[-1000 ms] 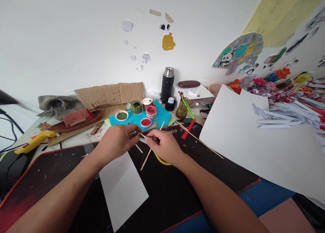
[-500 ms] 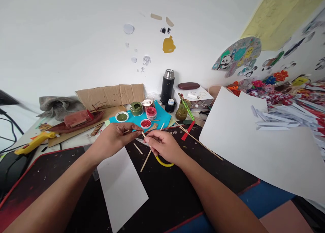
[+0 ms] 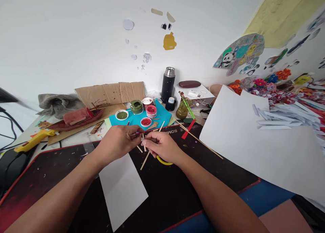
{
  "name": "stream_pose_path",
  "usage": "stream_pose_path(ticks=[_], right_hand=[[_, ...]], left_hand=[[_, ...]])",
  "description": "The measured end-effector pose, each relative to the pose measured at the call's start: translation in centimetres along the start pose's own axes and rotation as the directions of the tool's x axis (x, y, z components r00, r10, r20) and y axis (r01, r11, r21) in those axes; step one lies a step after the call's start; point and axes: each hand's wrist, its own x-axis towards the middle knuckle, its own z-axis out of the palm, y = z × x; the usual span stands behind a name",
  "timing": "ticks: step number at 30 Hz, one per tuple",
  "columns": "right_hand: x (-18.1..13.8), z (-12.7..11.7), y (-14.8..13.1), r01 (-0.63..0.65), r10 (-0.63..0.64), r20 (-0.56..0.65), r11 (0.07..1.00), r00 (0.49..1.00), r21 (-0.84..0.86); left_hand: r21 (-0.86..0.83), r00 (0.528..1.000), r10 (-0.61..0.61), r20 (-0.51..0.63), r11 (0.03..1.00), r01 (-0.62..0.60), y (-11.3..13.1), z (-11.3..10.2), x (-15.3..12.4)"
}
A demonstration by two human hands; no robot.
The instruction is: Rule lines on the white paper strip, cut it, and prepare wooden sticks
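My left hand (image 3: 120, 141) and my right hand (image 3: 161, 145) meet above the black mat (image 3: 172, 189), with fingertips almost touching. A short pale wooden stick (image 3: 144, 145) stands nearly upright in my right hand's pinch. My left fingers are closed at its upper end around a thin pencil-like stick, mostly hidden by the fingers; a dark reddish tip (image 3: 128, 123) shows above that hand. Under the hands lie another wooden stick (image 3: 145, 161) and a short cut piece (image 3: 139, 149). A yellow curved handle (image 3: 164, 162) shows below my right hand.
Paint pots (image 3: 136, 106) stand on a blue sheet (image 3: 162, 117) behind the hands. White paper (image 3: 124, 192) lies front left, a larger sheet (image 3: 236, 145) right. Left are a glue gun (image 3: 37, 141) and model boat (image 3: 76, 119). A black flask (image 3: 168, 85) stands by the wall.
The short stick has turned from slanted to nearly upright between my hands. My left hand has shifted slightly right and down, and the dark reddish tip now shows above it.
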Motion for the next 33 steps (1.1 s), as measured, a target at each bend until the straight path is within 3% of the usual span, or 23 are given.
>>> stream_pose_path(ticks=[18, 29, 33], right_hand=[[0.2, 0.0, 0.2, -0.04, 0.025, 0.105, 0.989, 0.994, 0.143], [0.1, 0.1, 0.7, -0.02, 0.013, 0.115, 0.998, 0.993, 0.056], [0.1, 0.1, 0.7, -0.037, 0.02, 0.153, 0.994, 0.988, 0.106]], left_hand=[[-0.243, 0.986, -0.022, 0.168, 0.968, 0.063, 0.4, -1.5, 0.1], [-0.005, 0.989, 0.046, 0.142, 0.999, -0.046, 0.1, -2.1, -0.3], [-0.061, 0.989, 0.015, 0.146, 0.998, -0.006, 0.6, -1.9, -0.4]])
